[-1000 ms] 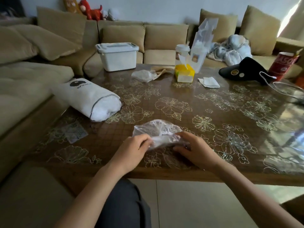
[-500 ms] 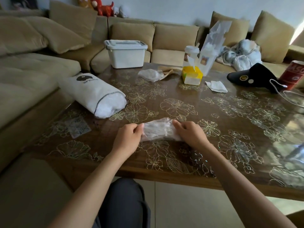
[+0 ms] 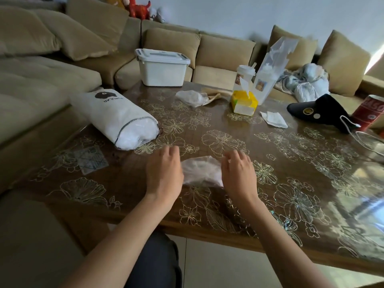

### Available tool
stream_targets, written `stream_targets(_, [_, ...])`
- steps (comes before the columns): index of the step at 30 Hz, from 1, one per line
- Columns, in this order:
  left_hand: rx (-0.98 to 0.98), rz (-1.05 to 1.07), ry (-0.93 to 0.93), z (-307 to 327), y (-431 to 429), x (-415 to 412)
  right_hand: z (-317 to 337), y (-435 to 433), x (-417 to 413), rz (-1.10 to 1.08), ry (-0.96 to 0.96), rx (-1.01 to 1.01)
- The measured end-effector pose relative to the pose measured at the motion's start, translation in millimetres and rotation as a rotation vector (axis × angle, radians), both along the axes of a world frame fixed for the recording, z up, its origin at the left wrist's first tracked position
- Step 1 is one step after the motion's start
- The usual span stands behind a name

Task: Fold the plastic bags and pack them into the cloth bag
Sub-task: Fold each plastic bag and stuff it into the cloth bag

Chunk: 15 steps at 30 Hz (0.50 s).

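Observation:
A folded clear plastic bag [image 3: 200, 170] lies flat on the flowered table [image 3: 270, 154] near its front edge. My left hand [image 3: 164, 173] covers the bag's left end and my right hand [image 3: 236, 173] covers its right end, fingers pointing away and only loosely bent. The white cloth bag [image 3: 116, 119] with a black print lies on its side at the table's left, stuffed full of plastic, its mouth facing me. A crumpled plastic bag [image 3: 192, 98] sits farther back.
Behind stand a white lidded box [image 3: 163, 68], a yellow tissue box [image 3: 245, 101], a cup [image 3: 244, 76] and tall clear packaging [image 3: 272, 65]. To the right are a tissue [image 3: 273, 119], a black object [image 3: 320, 111], a red can [image 3: 372, 111] and a white cable [image 3: 353, 129]. A sofa surrounds the table.
Both hands pinched the bag's ends while rolling it over; now the bag lies flat and the hands sit on its ends. The view has tilted.

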State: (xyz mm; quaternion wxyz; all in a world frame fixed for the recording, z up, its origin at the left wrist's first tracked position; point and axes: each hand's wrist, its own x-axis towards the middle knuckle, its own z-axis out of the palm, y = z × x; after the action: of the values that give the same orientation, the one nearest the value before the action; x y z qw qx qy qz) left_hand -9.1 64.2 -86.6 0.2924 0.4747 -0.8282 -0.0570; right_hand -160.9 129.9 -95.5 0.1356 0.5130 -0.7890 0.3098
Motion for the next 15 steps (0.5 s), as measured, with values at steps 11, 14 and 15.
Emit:
stream_targets(11, [0.425,-0.220,-0.461,-19,-11,-11,-15,13,0,0.327,0.024,0.591])
stream_targets(14, [0.446,-0.217,-0.449,-17,-9,-13,-18,14,-1,0.325,0.023,0.598])
stream_targets(15, [0.455,-0.217,-0.445,-16,-10,-13,-19,14,-1,0.327,0.033,0.594])
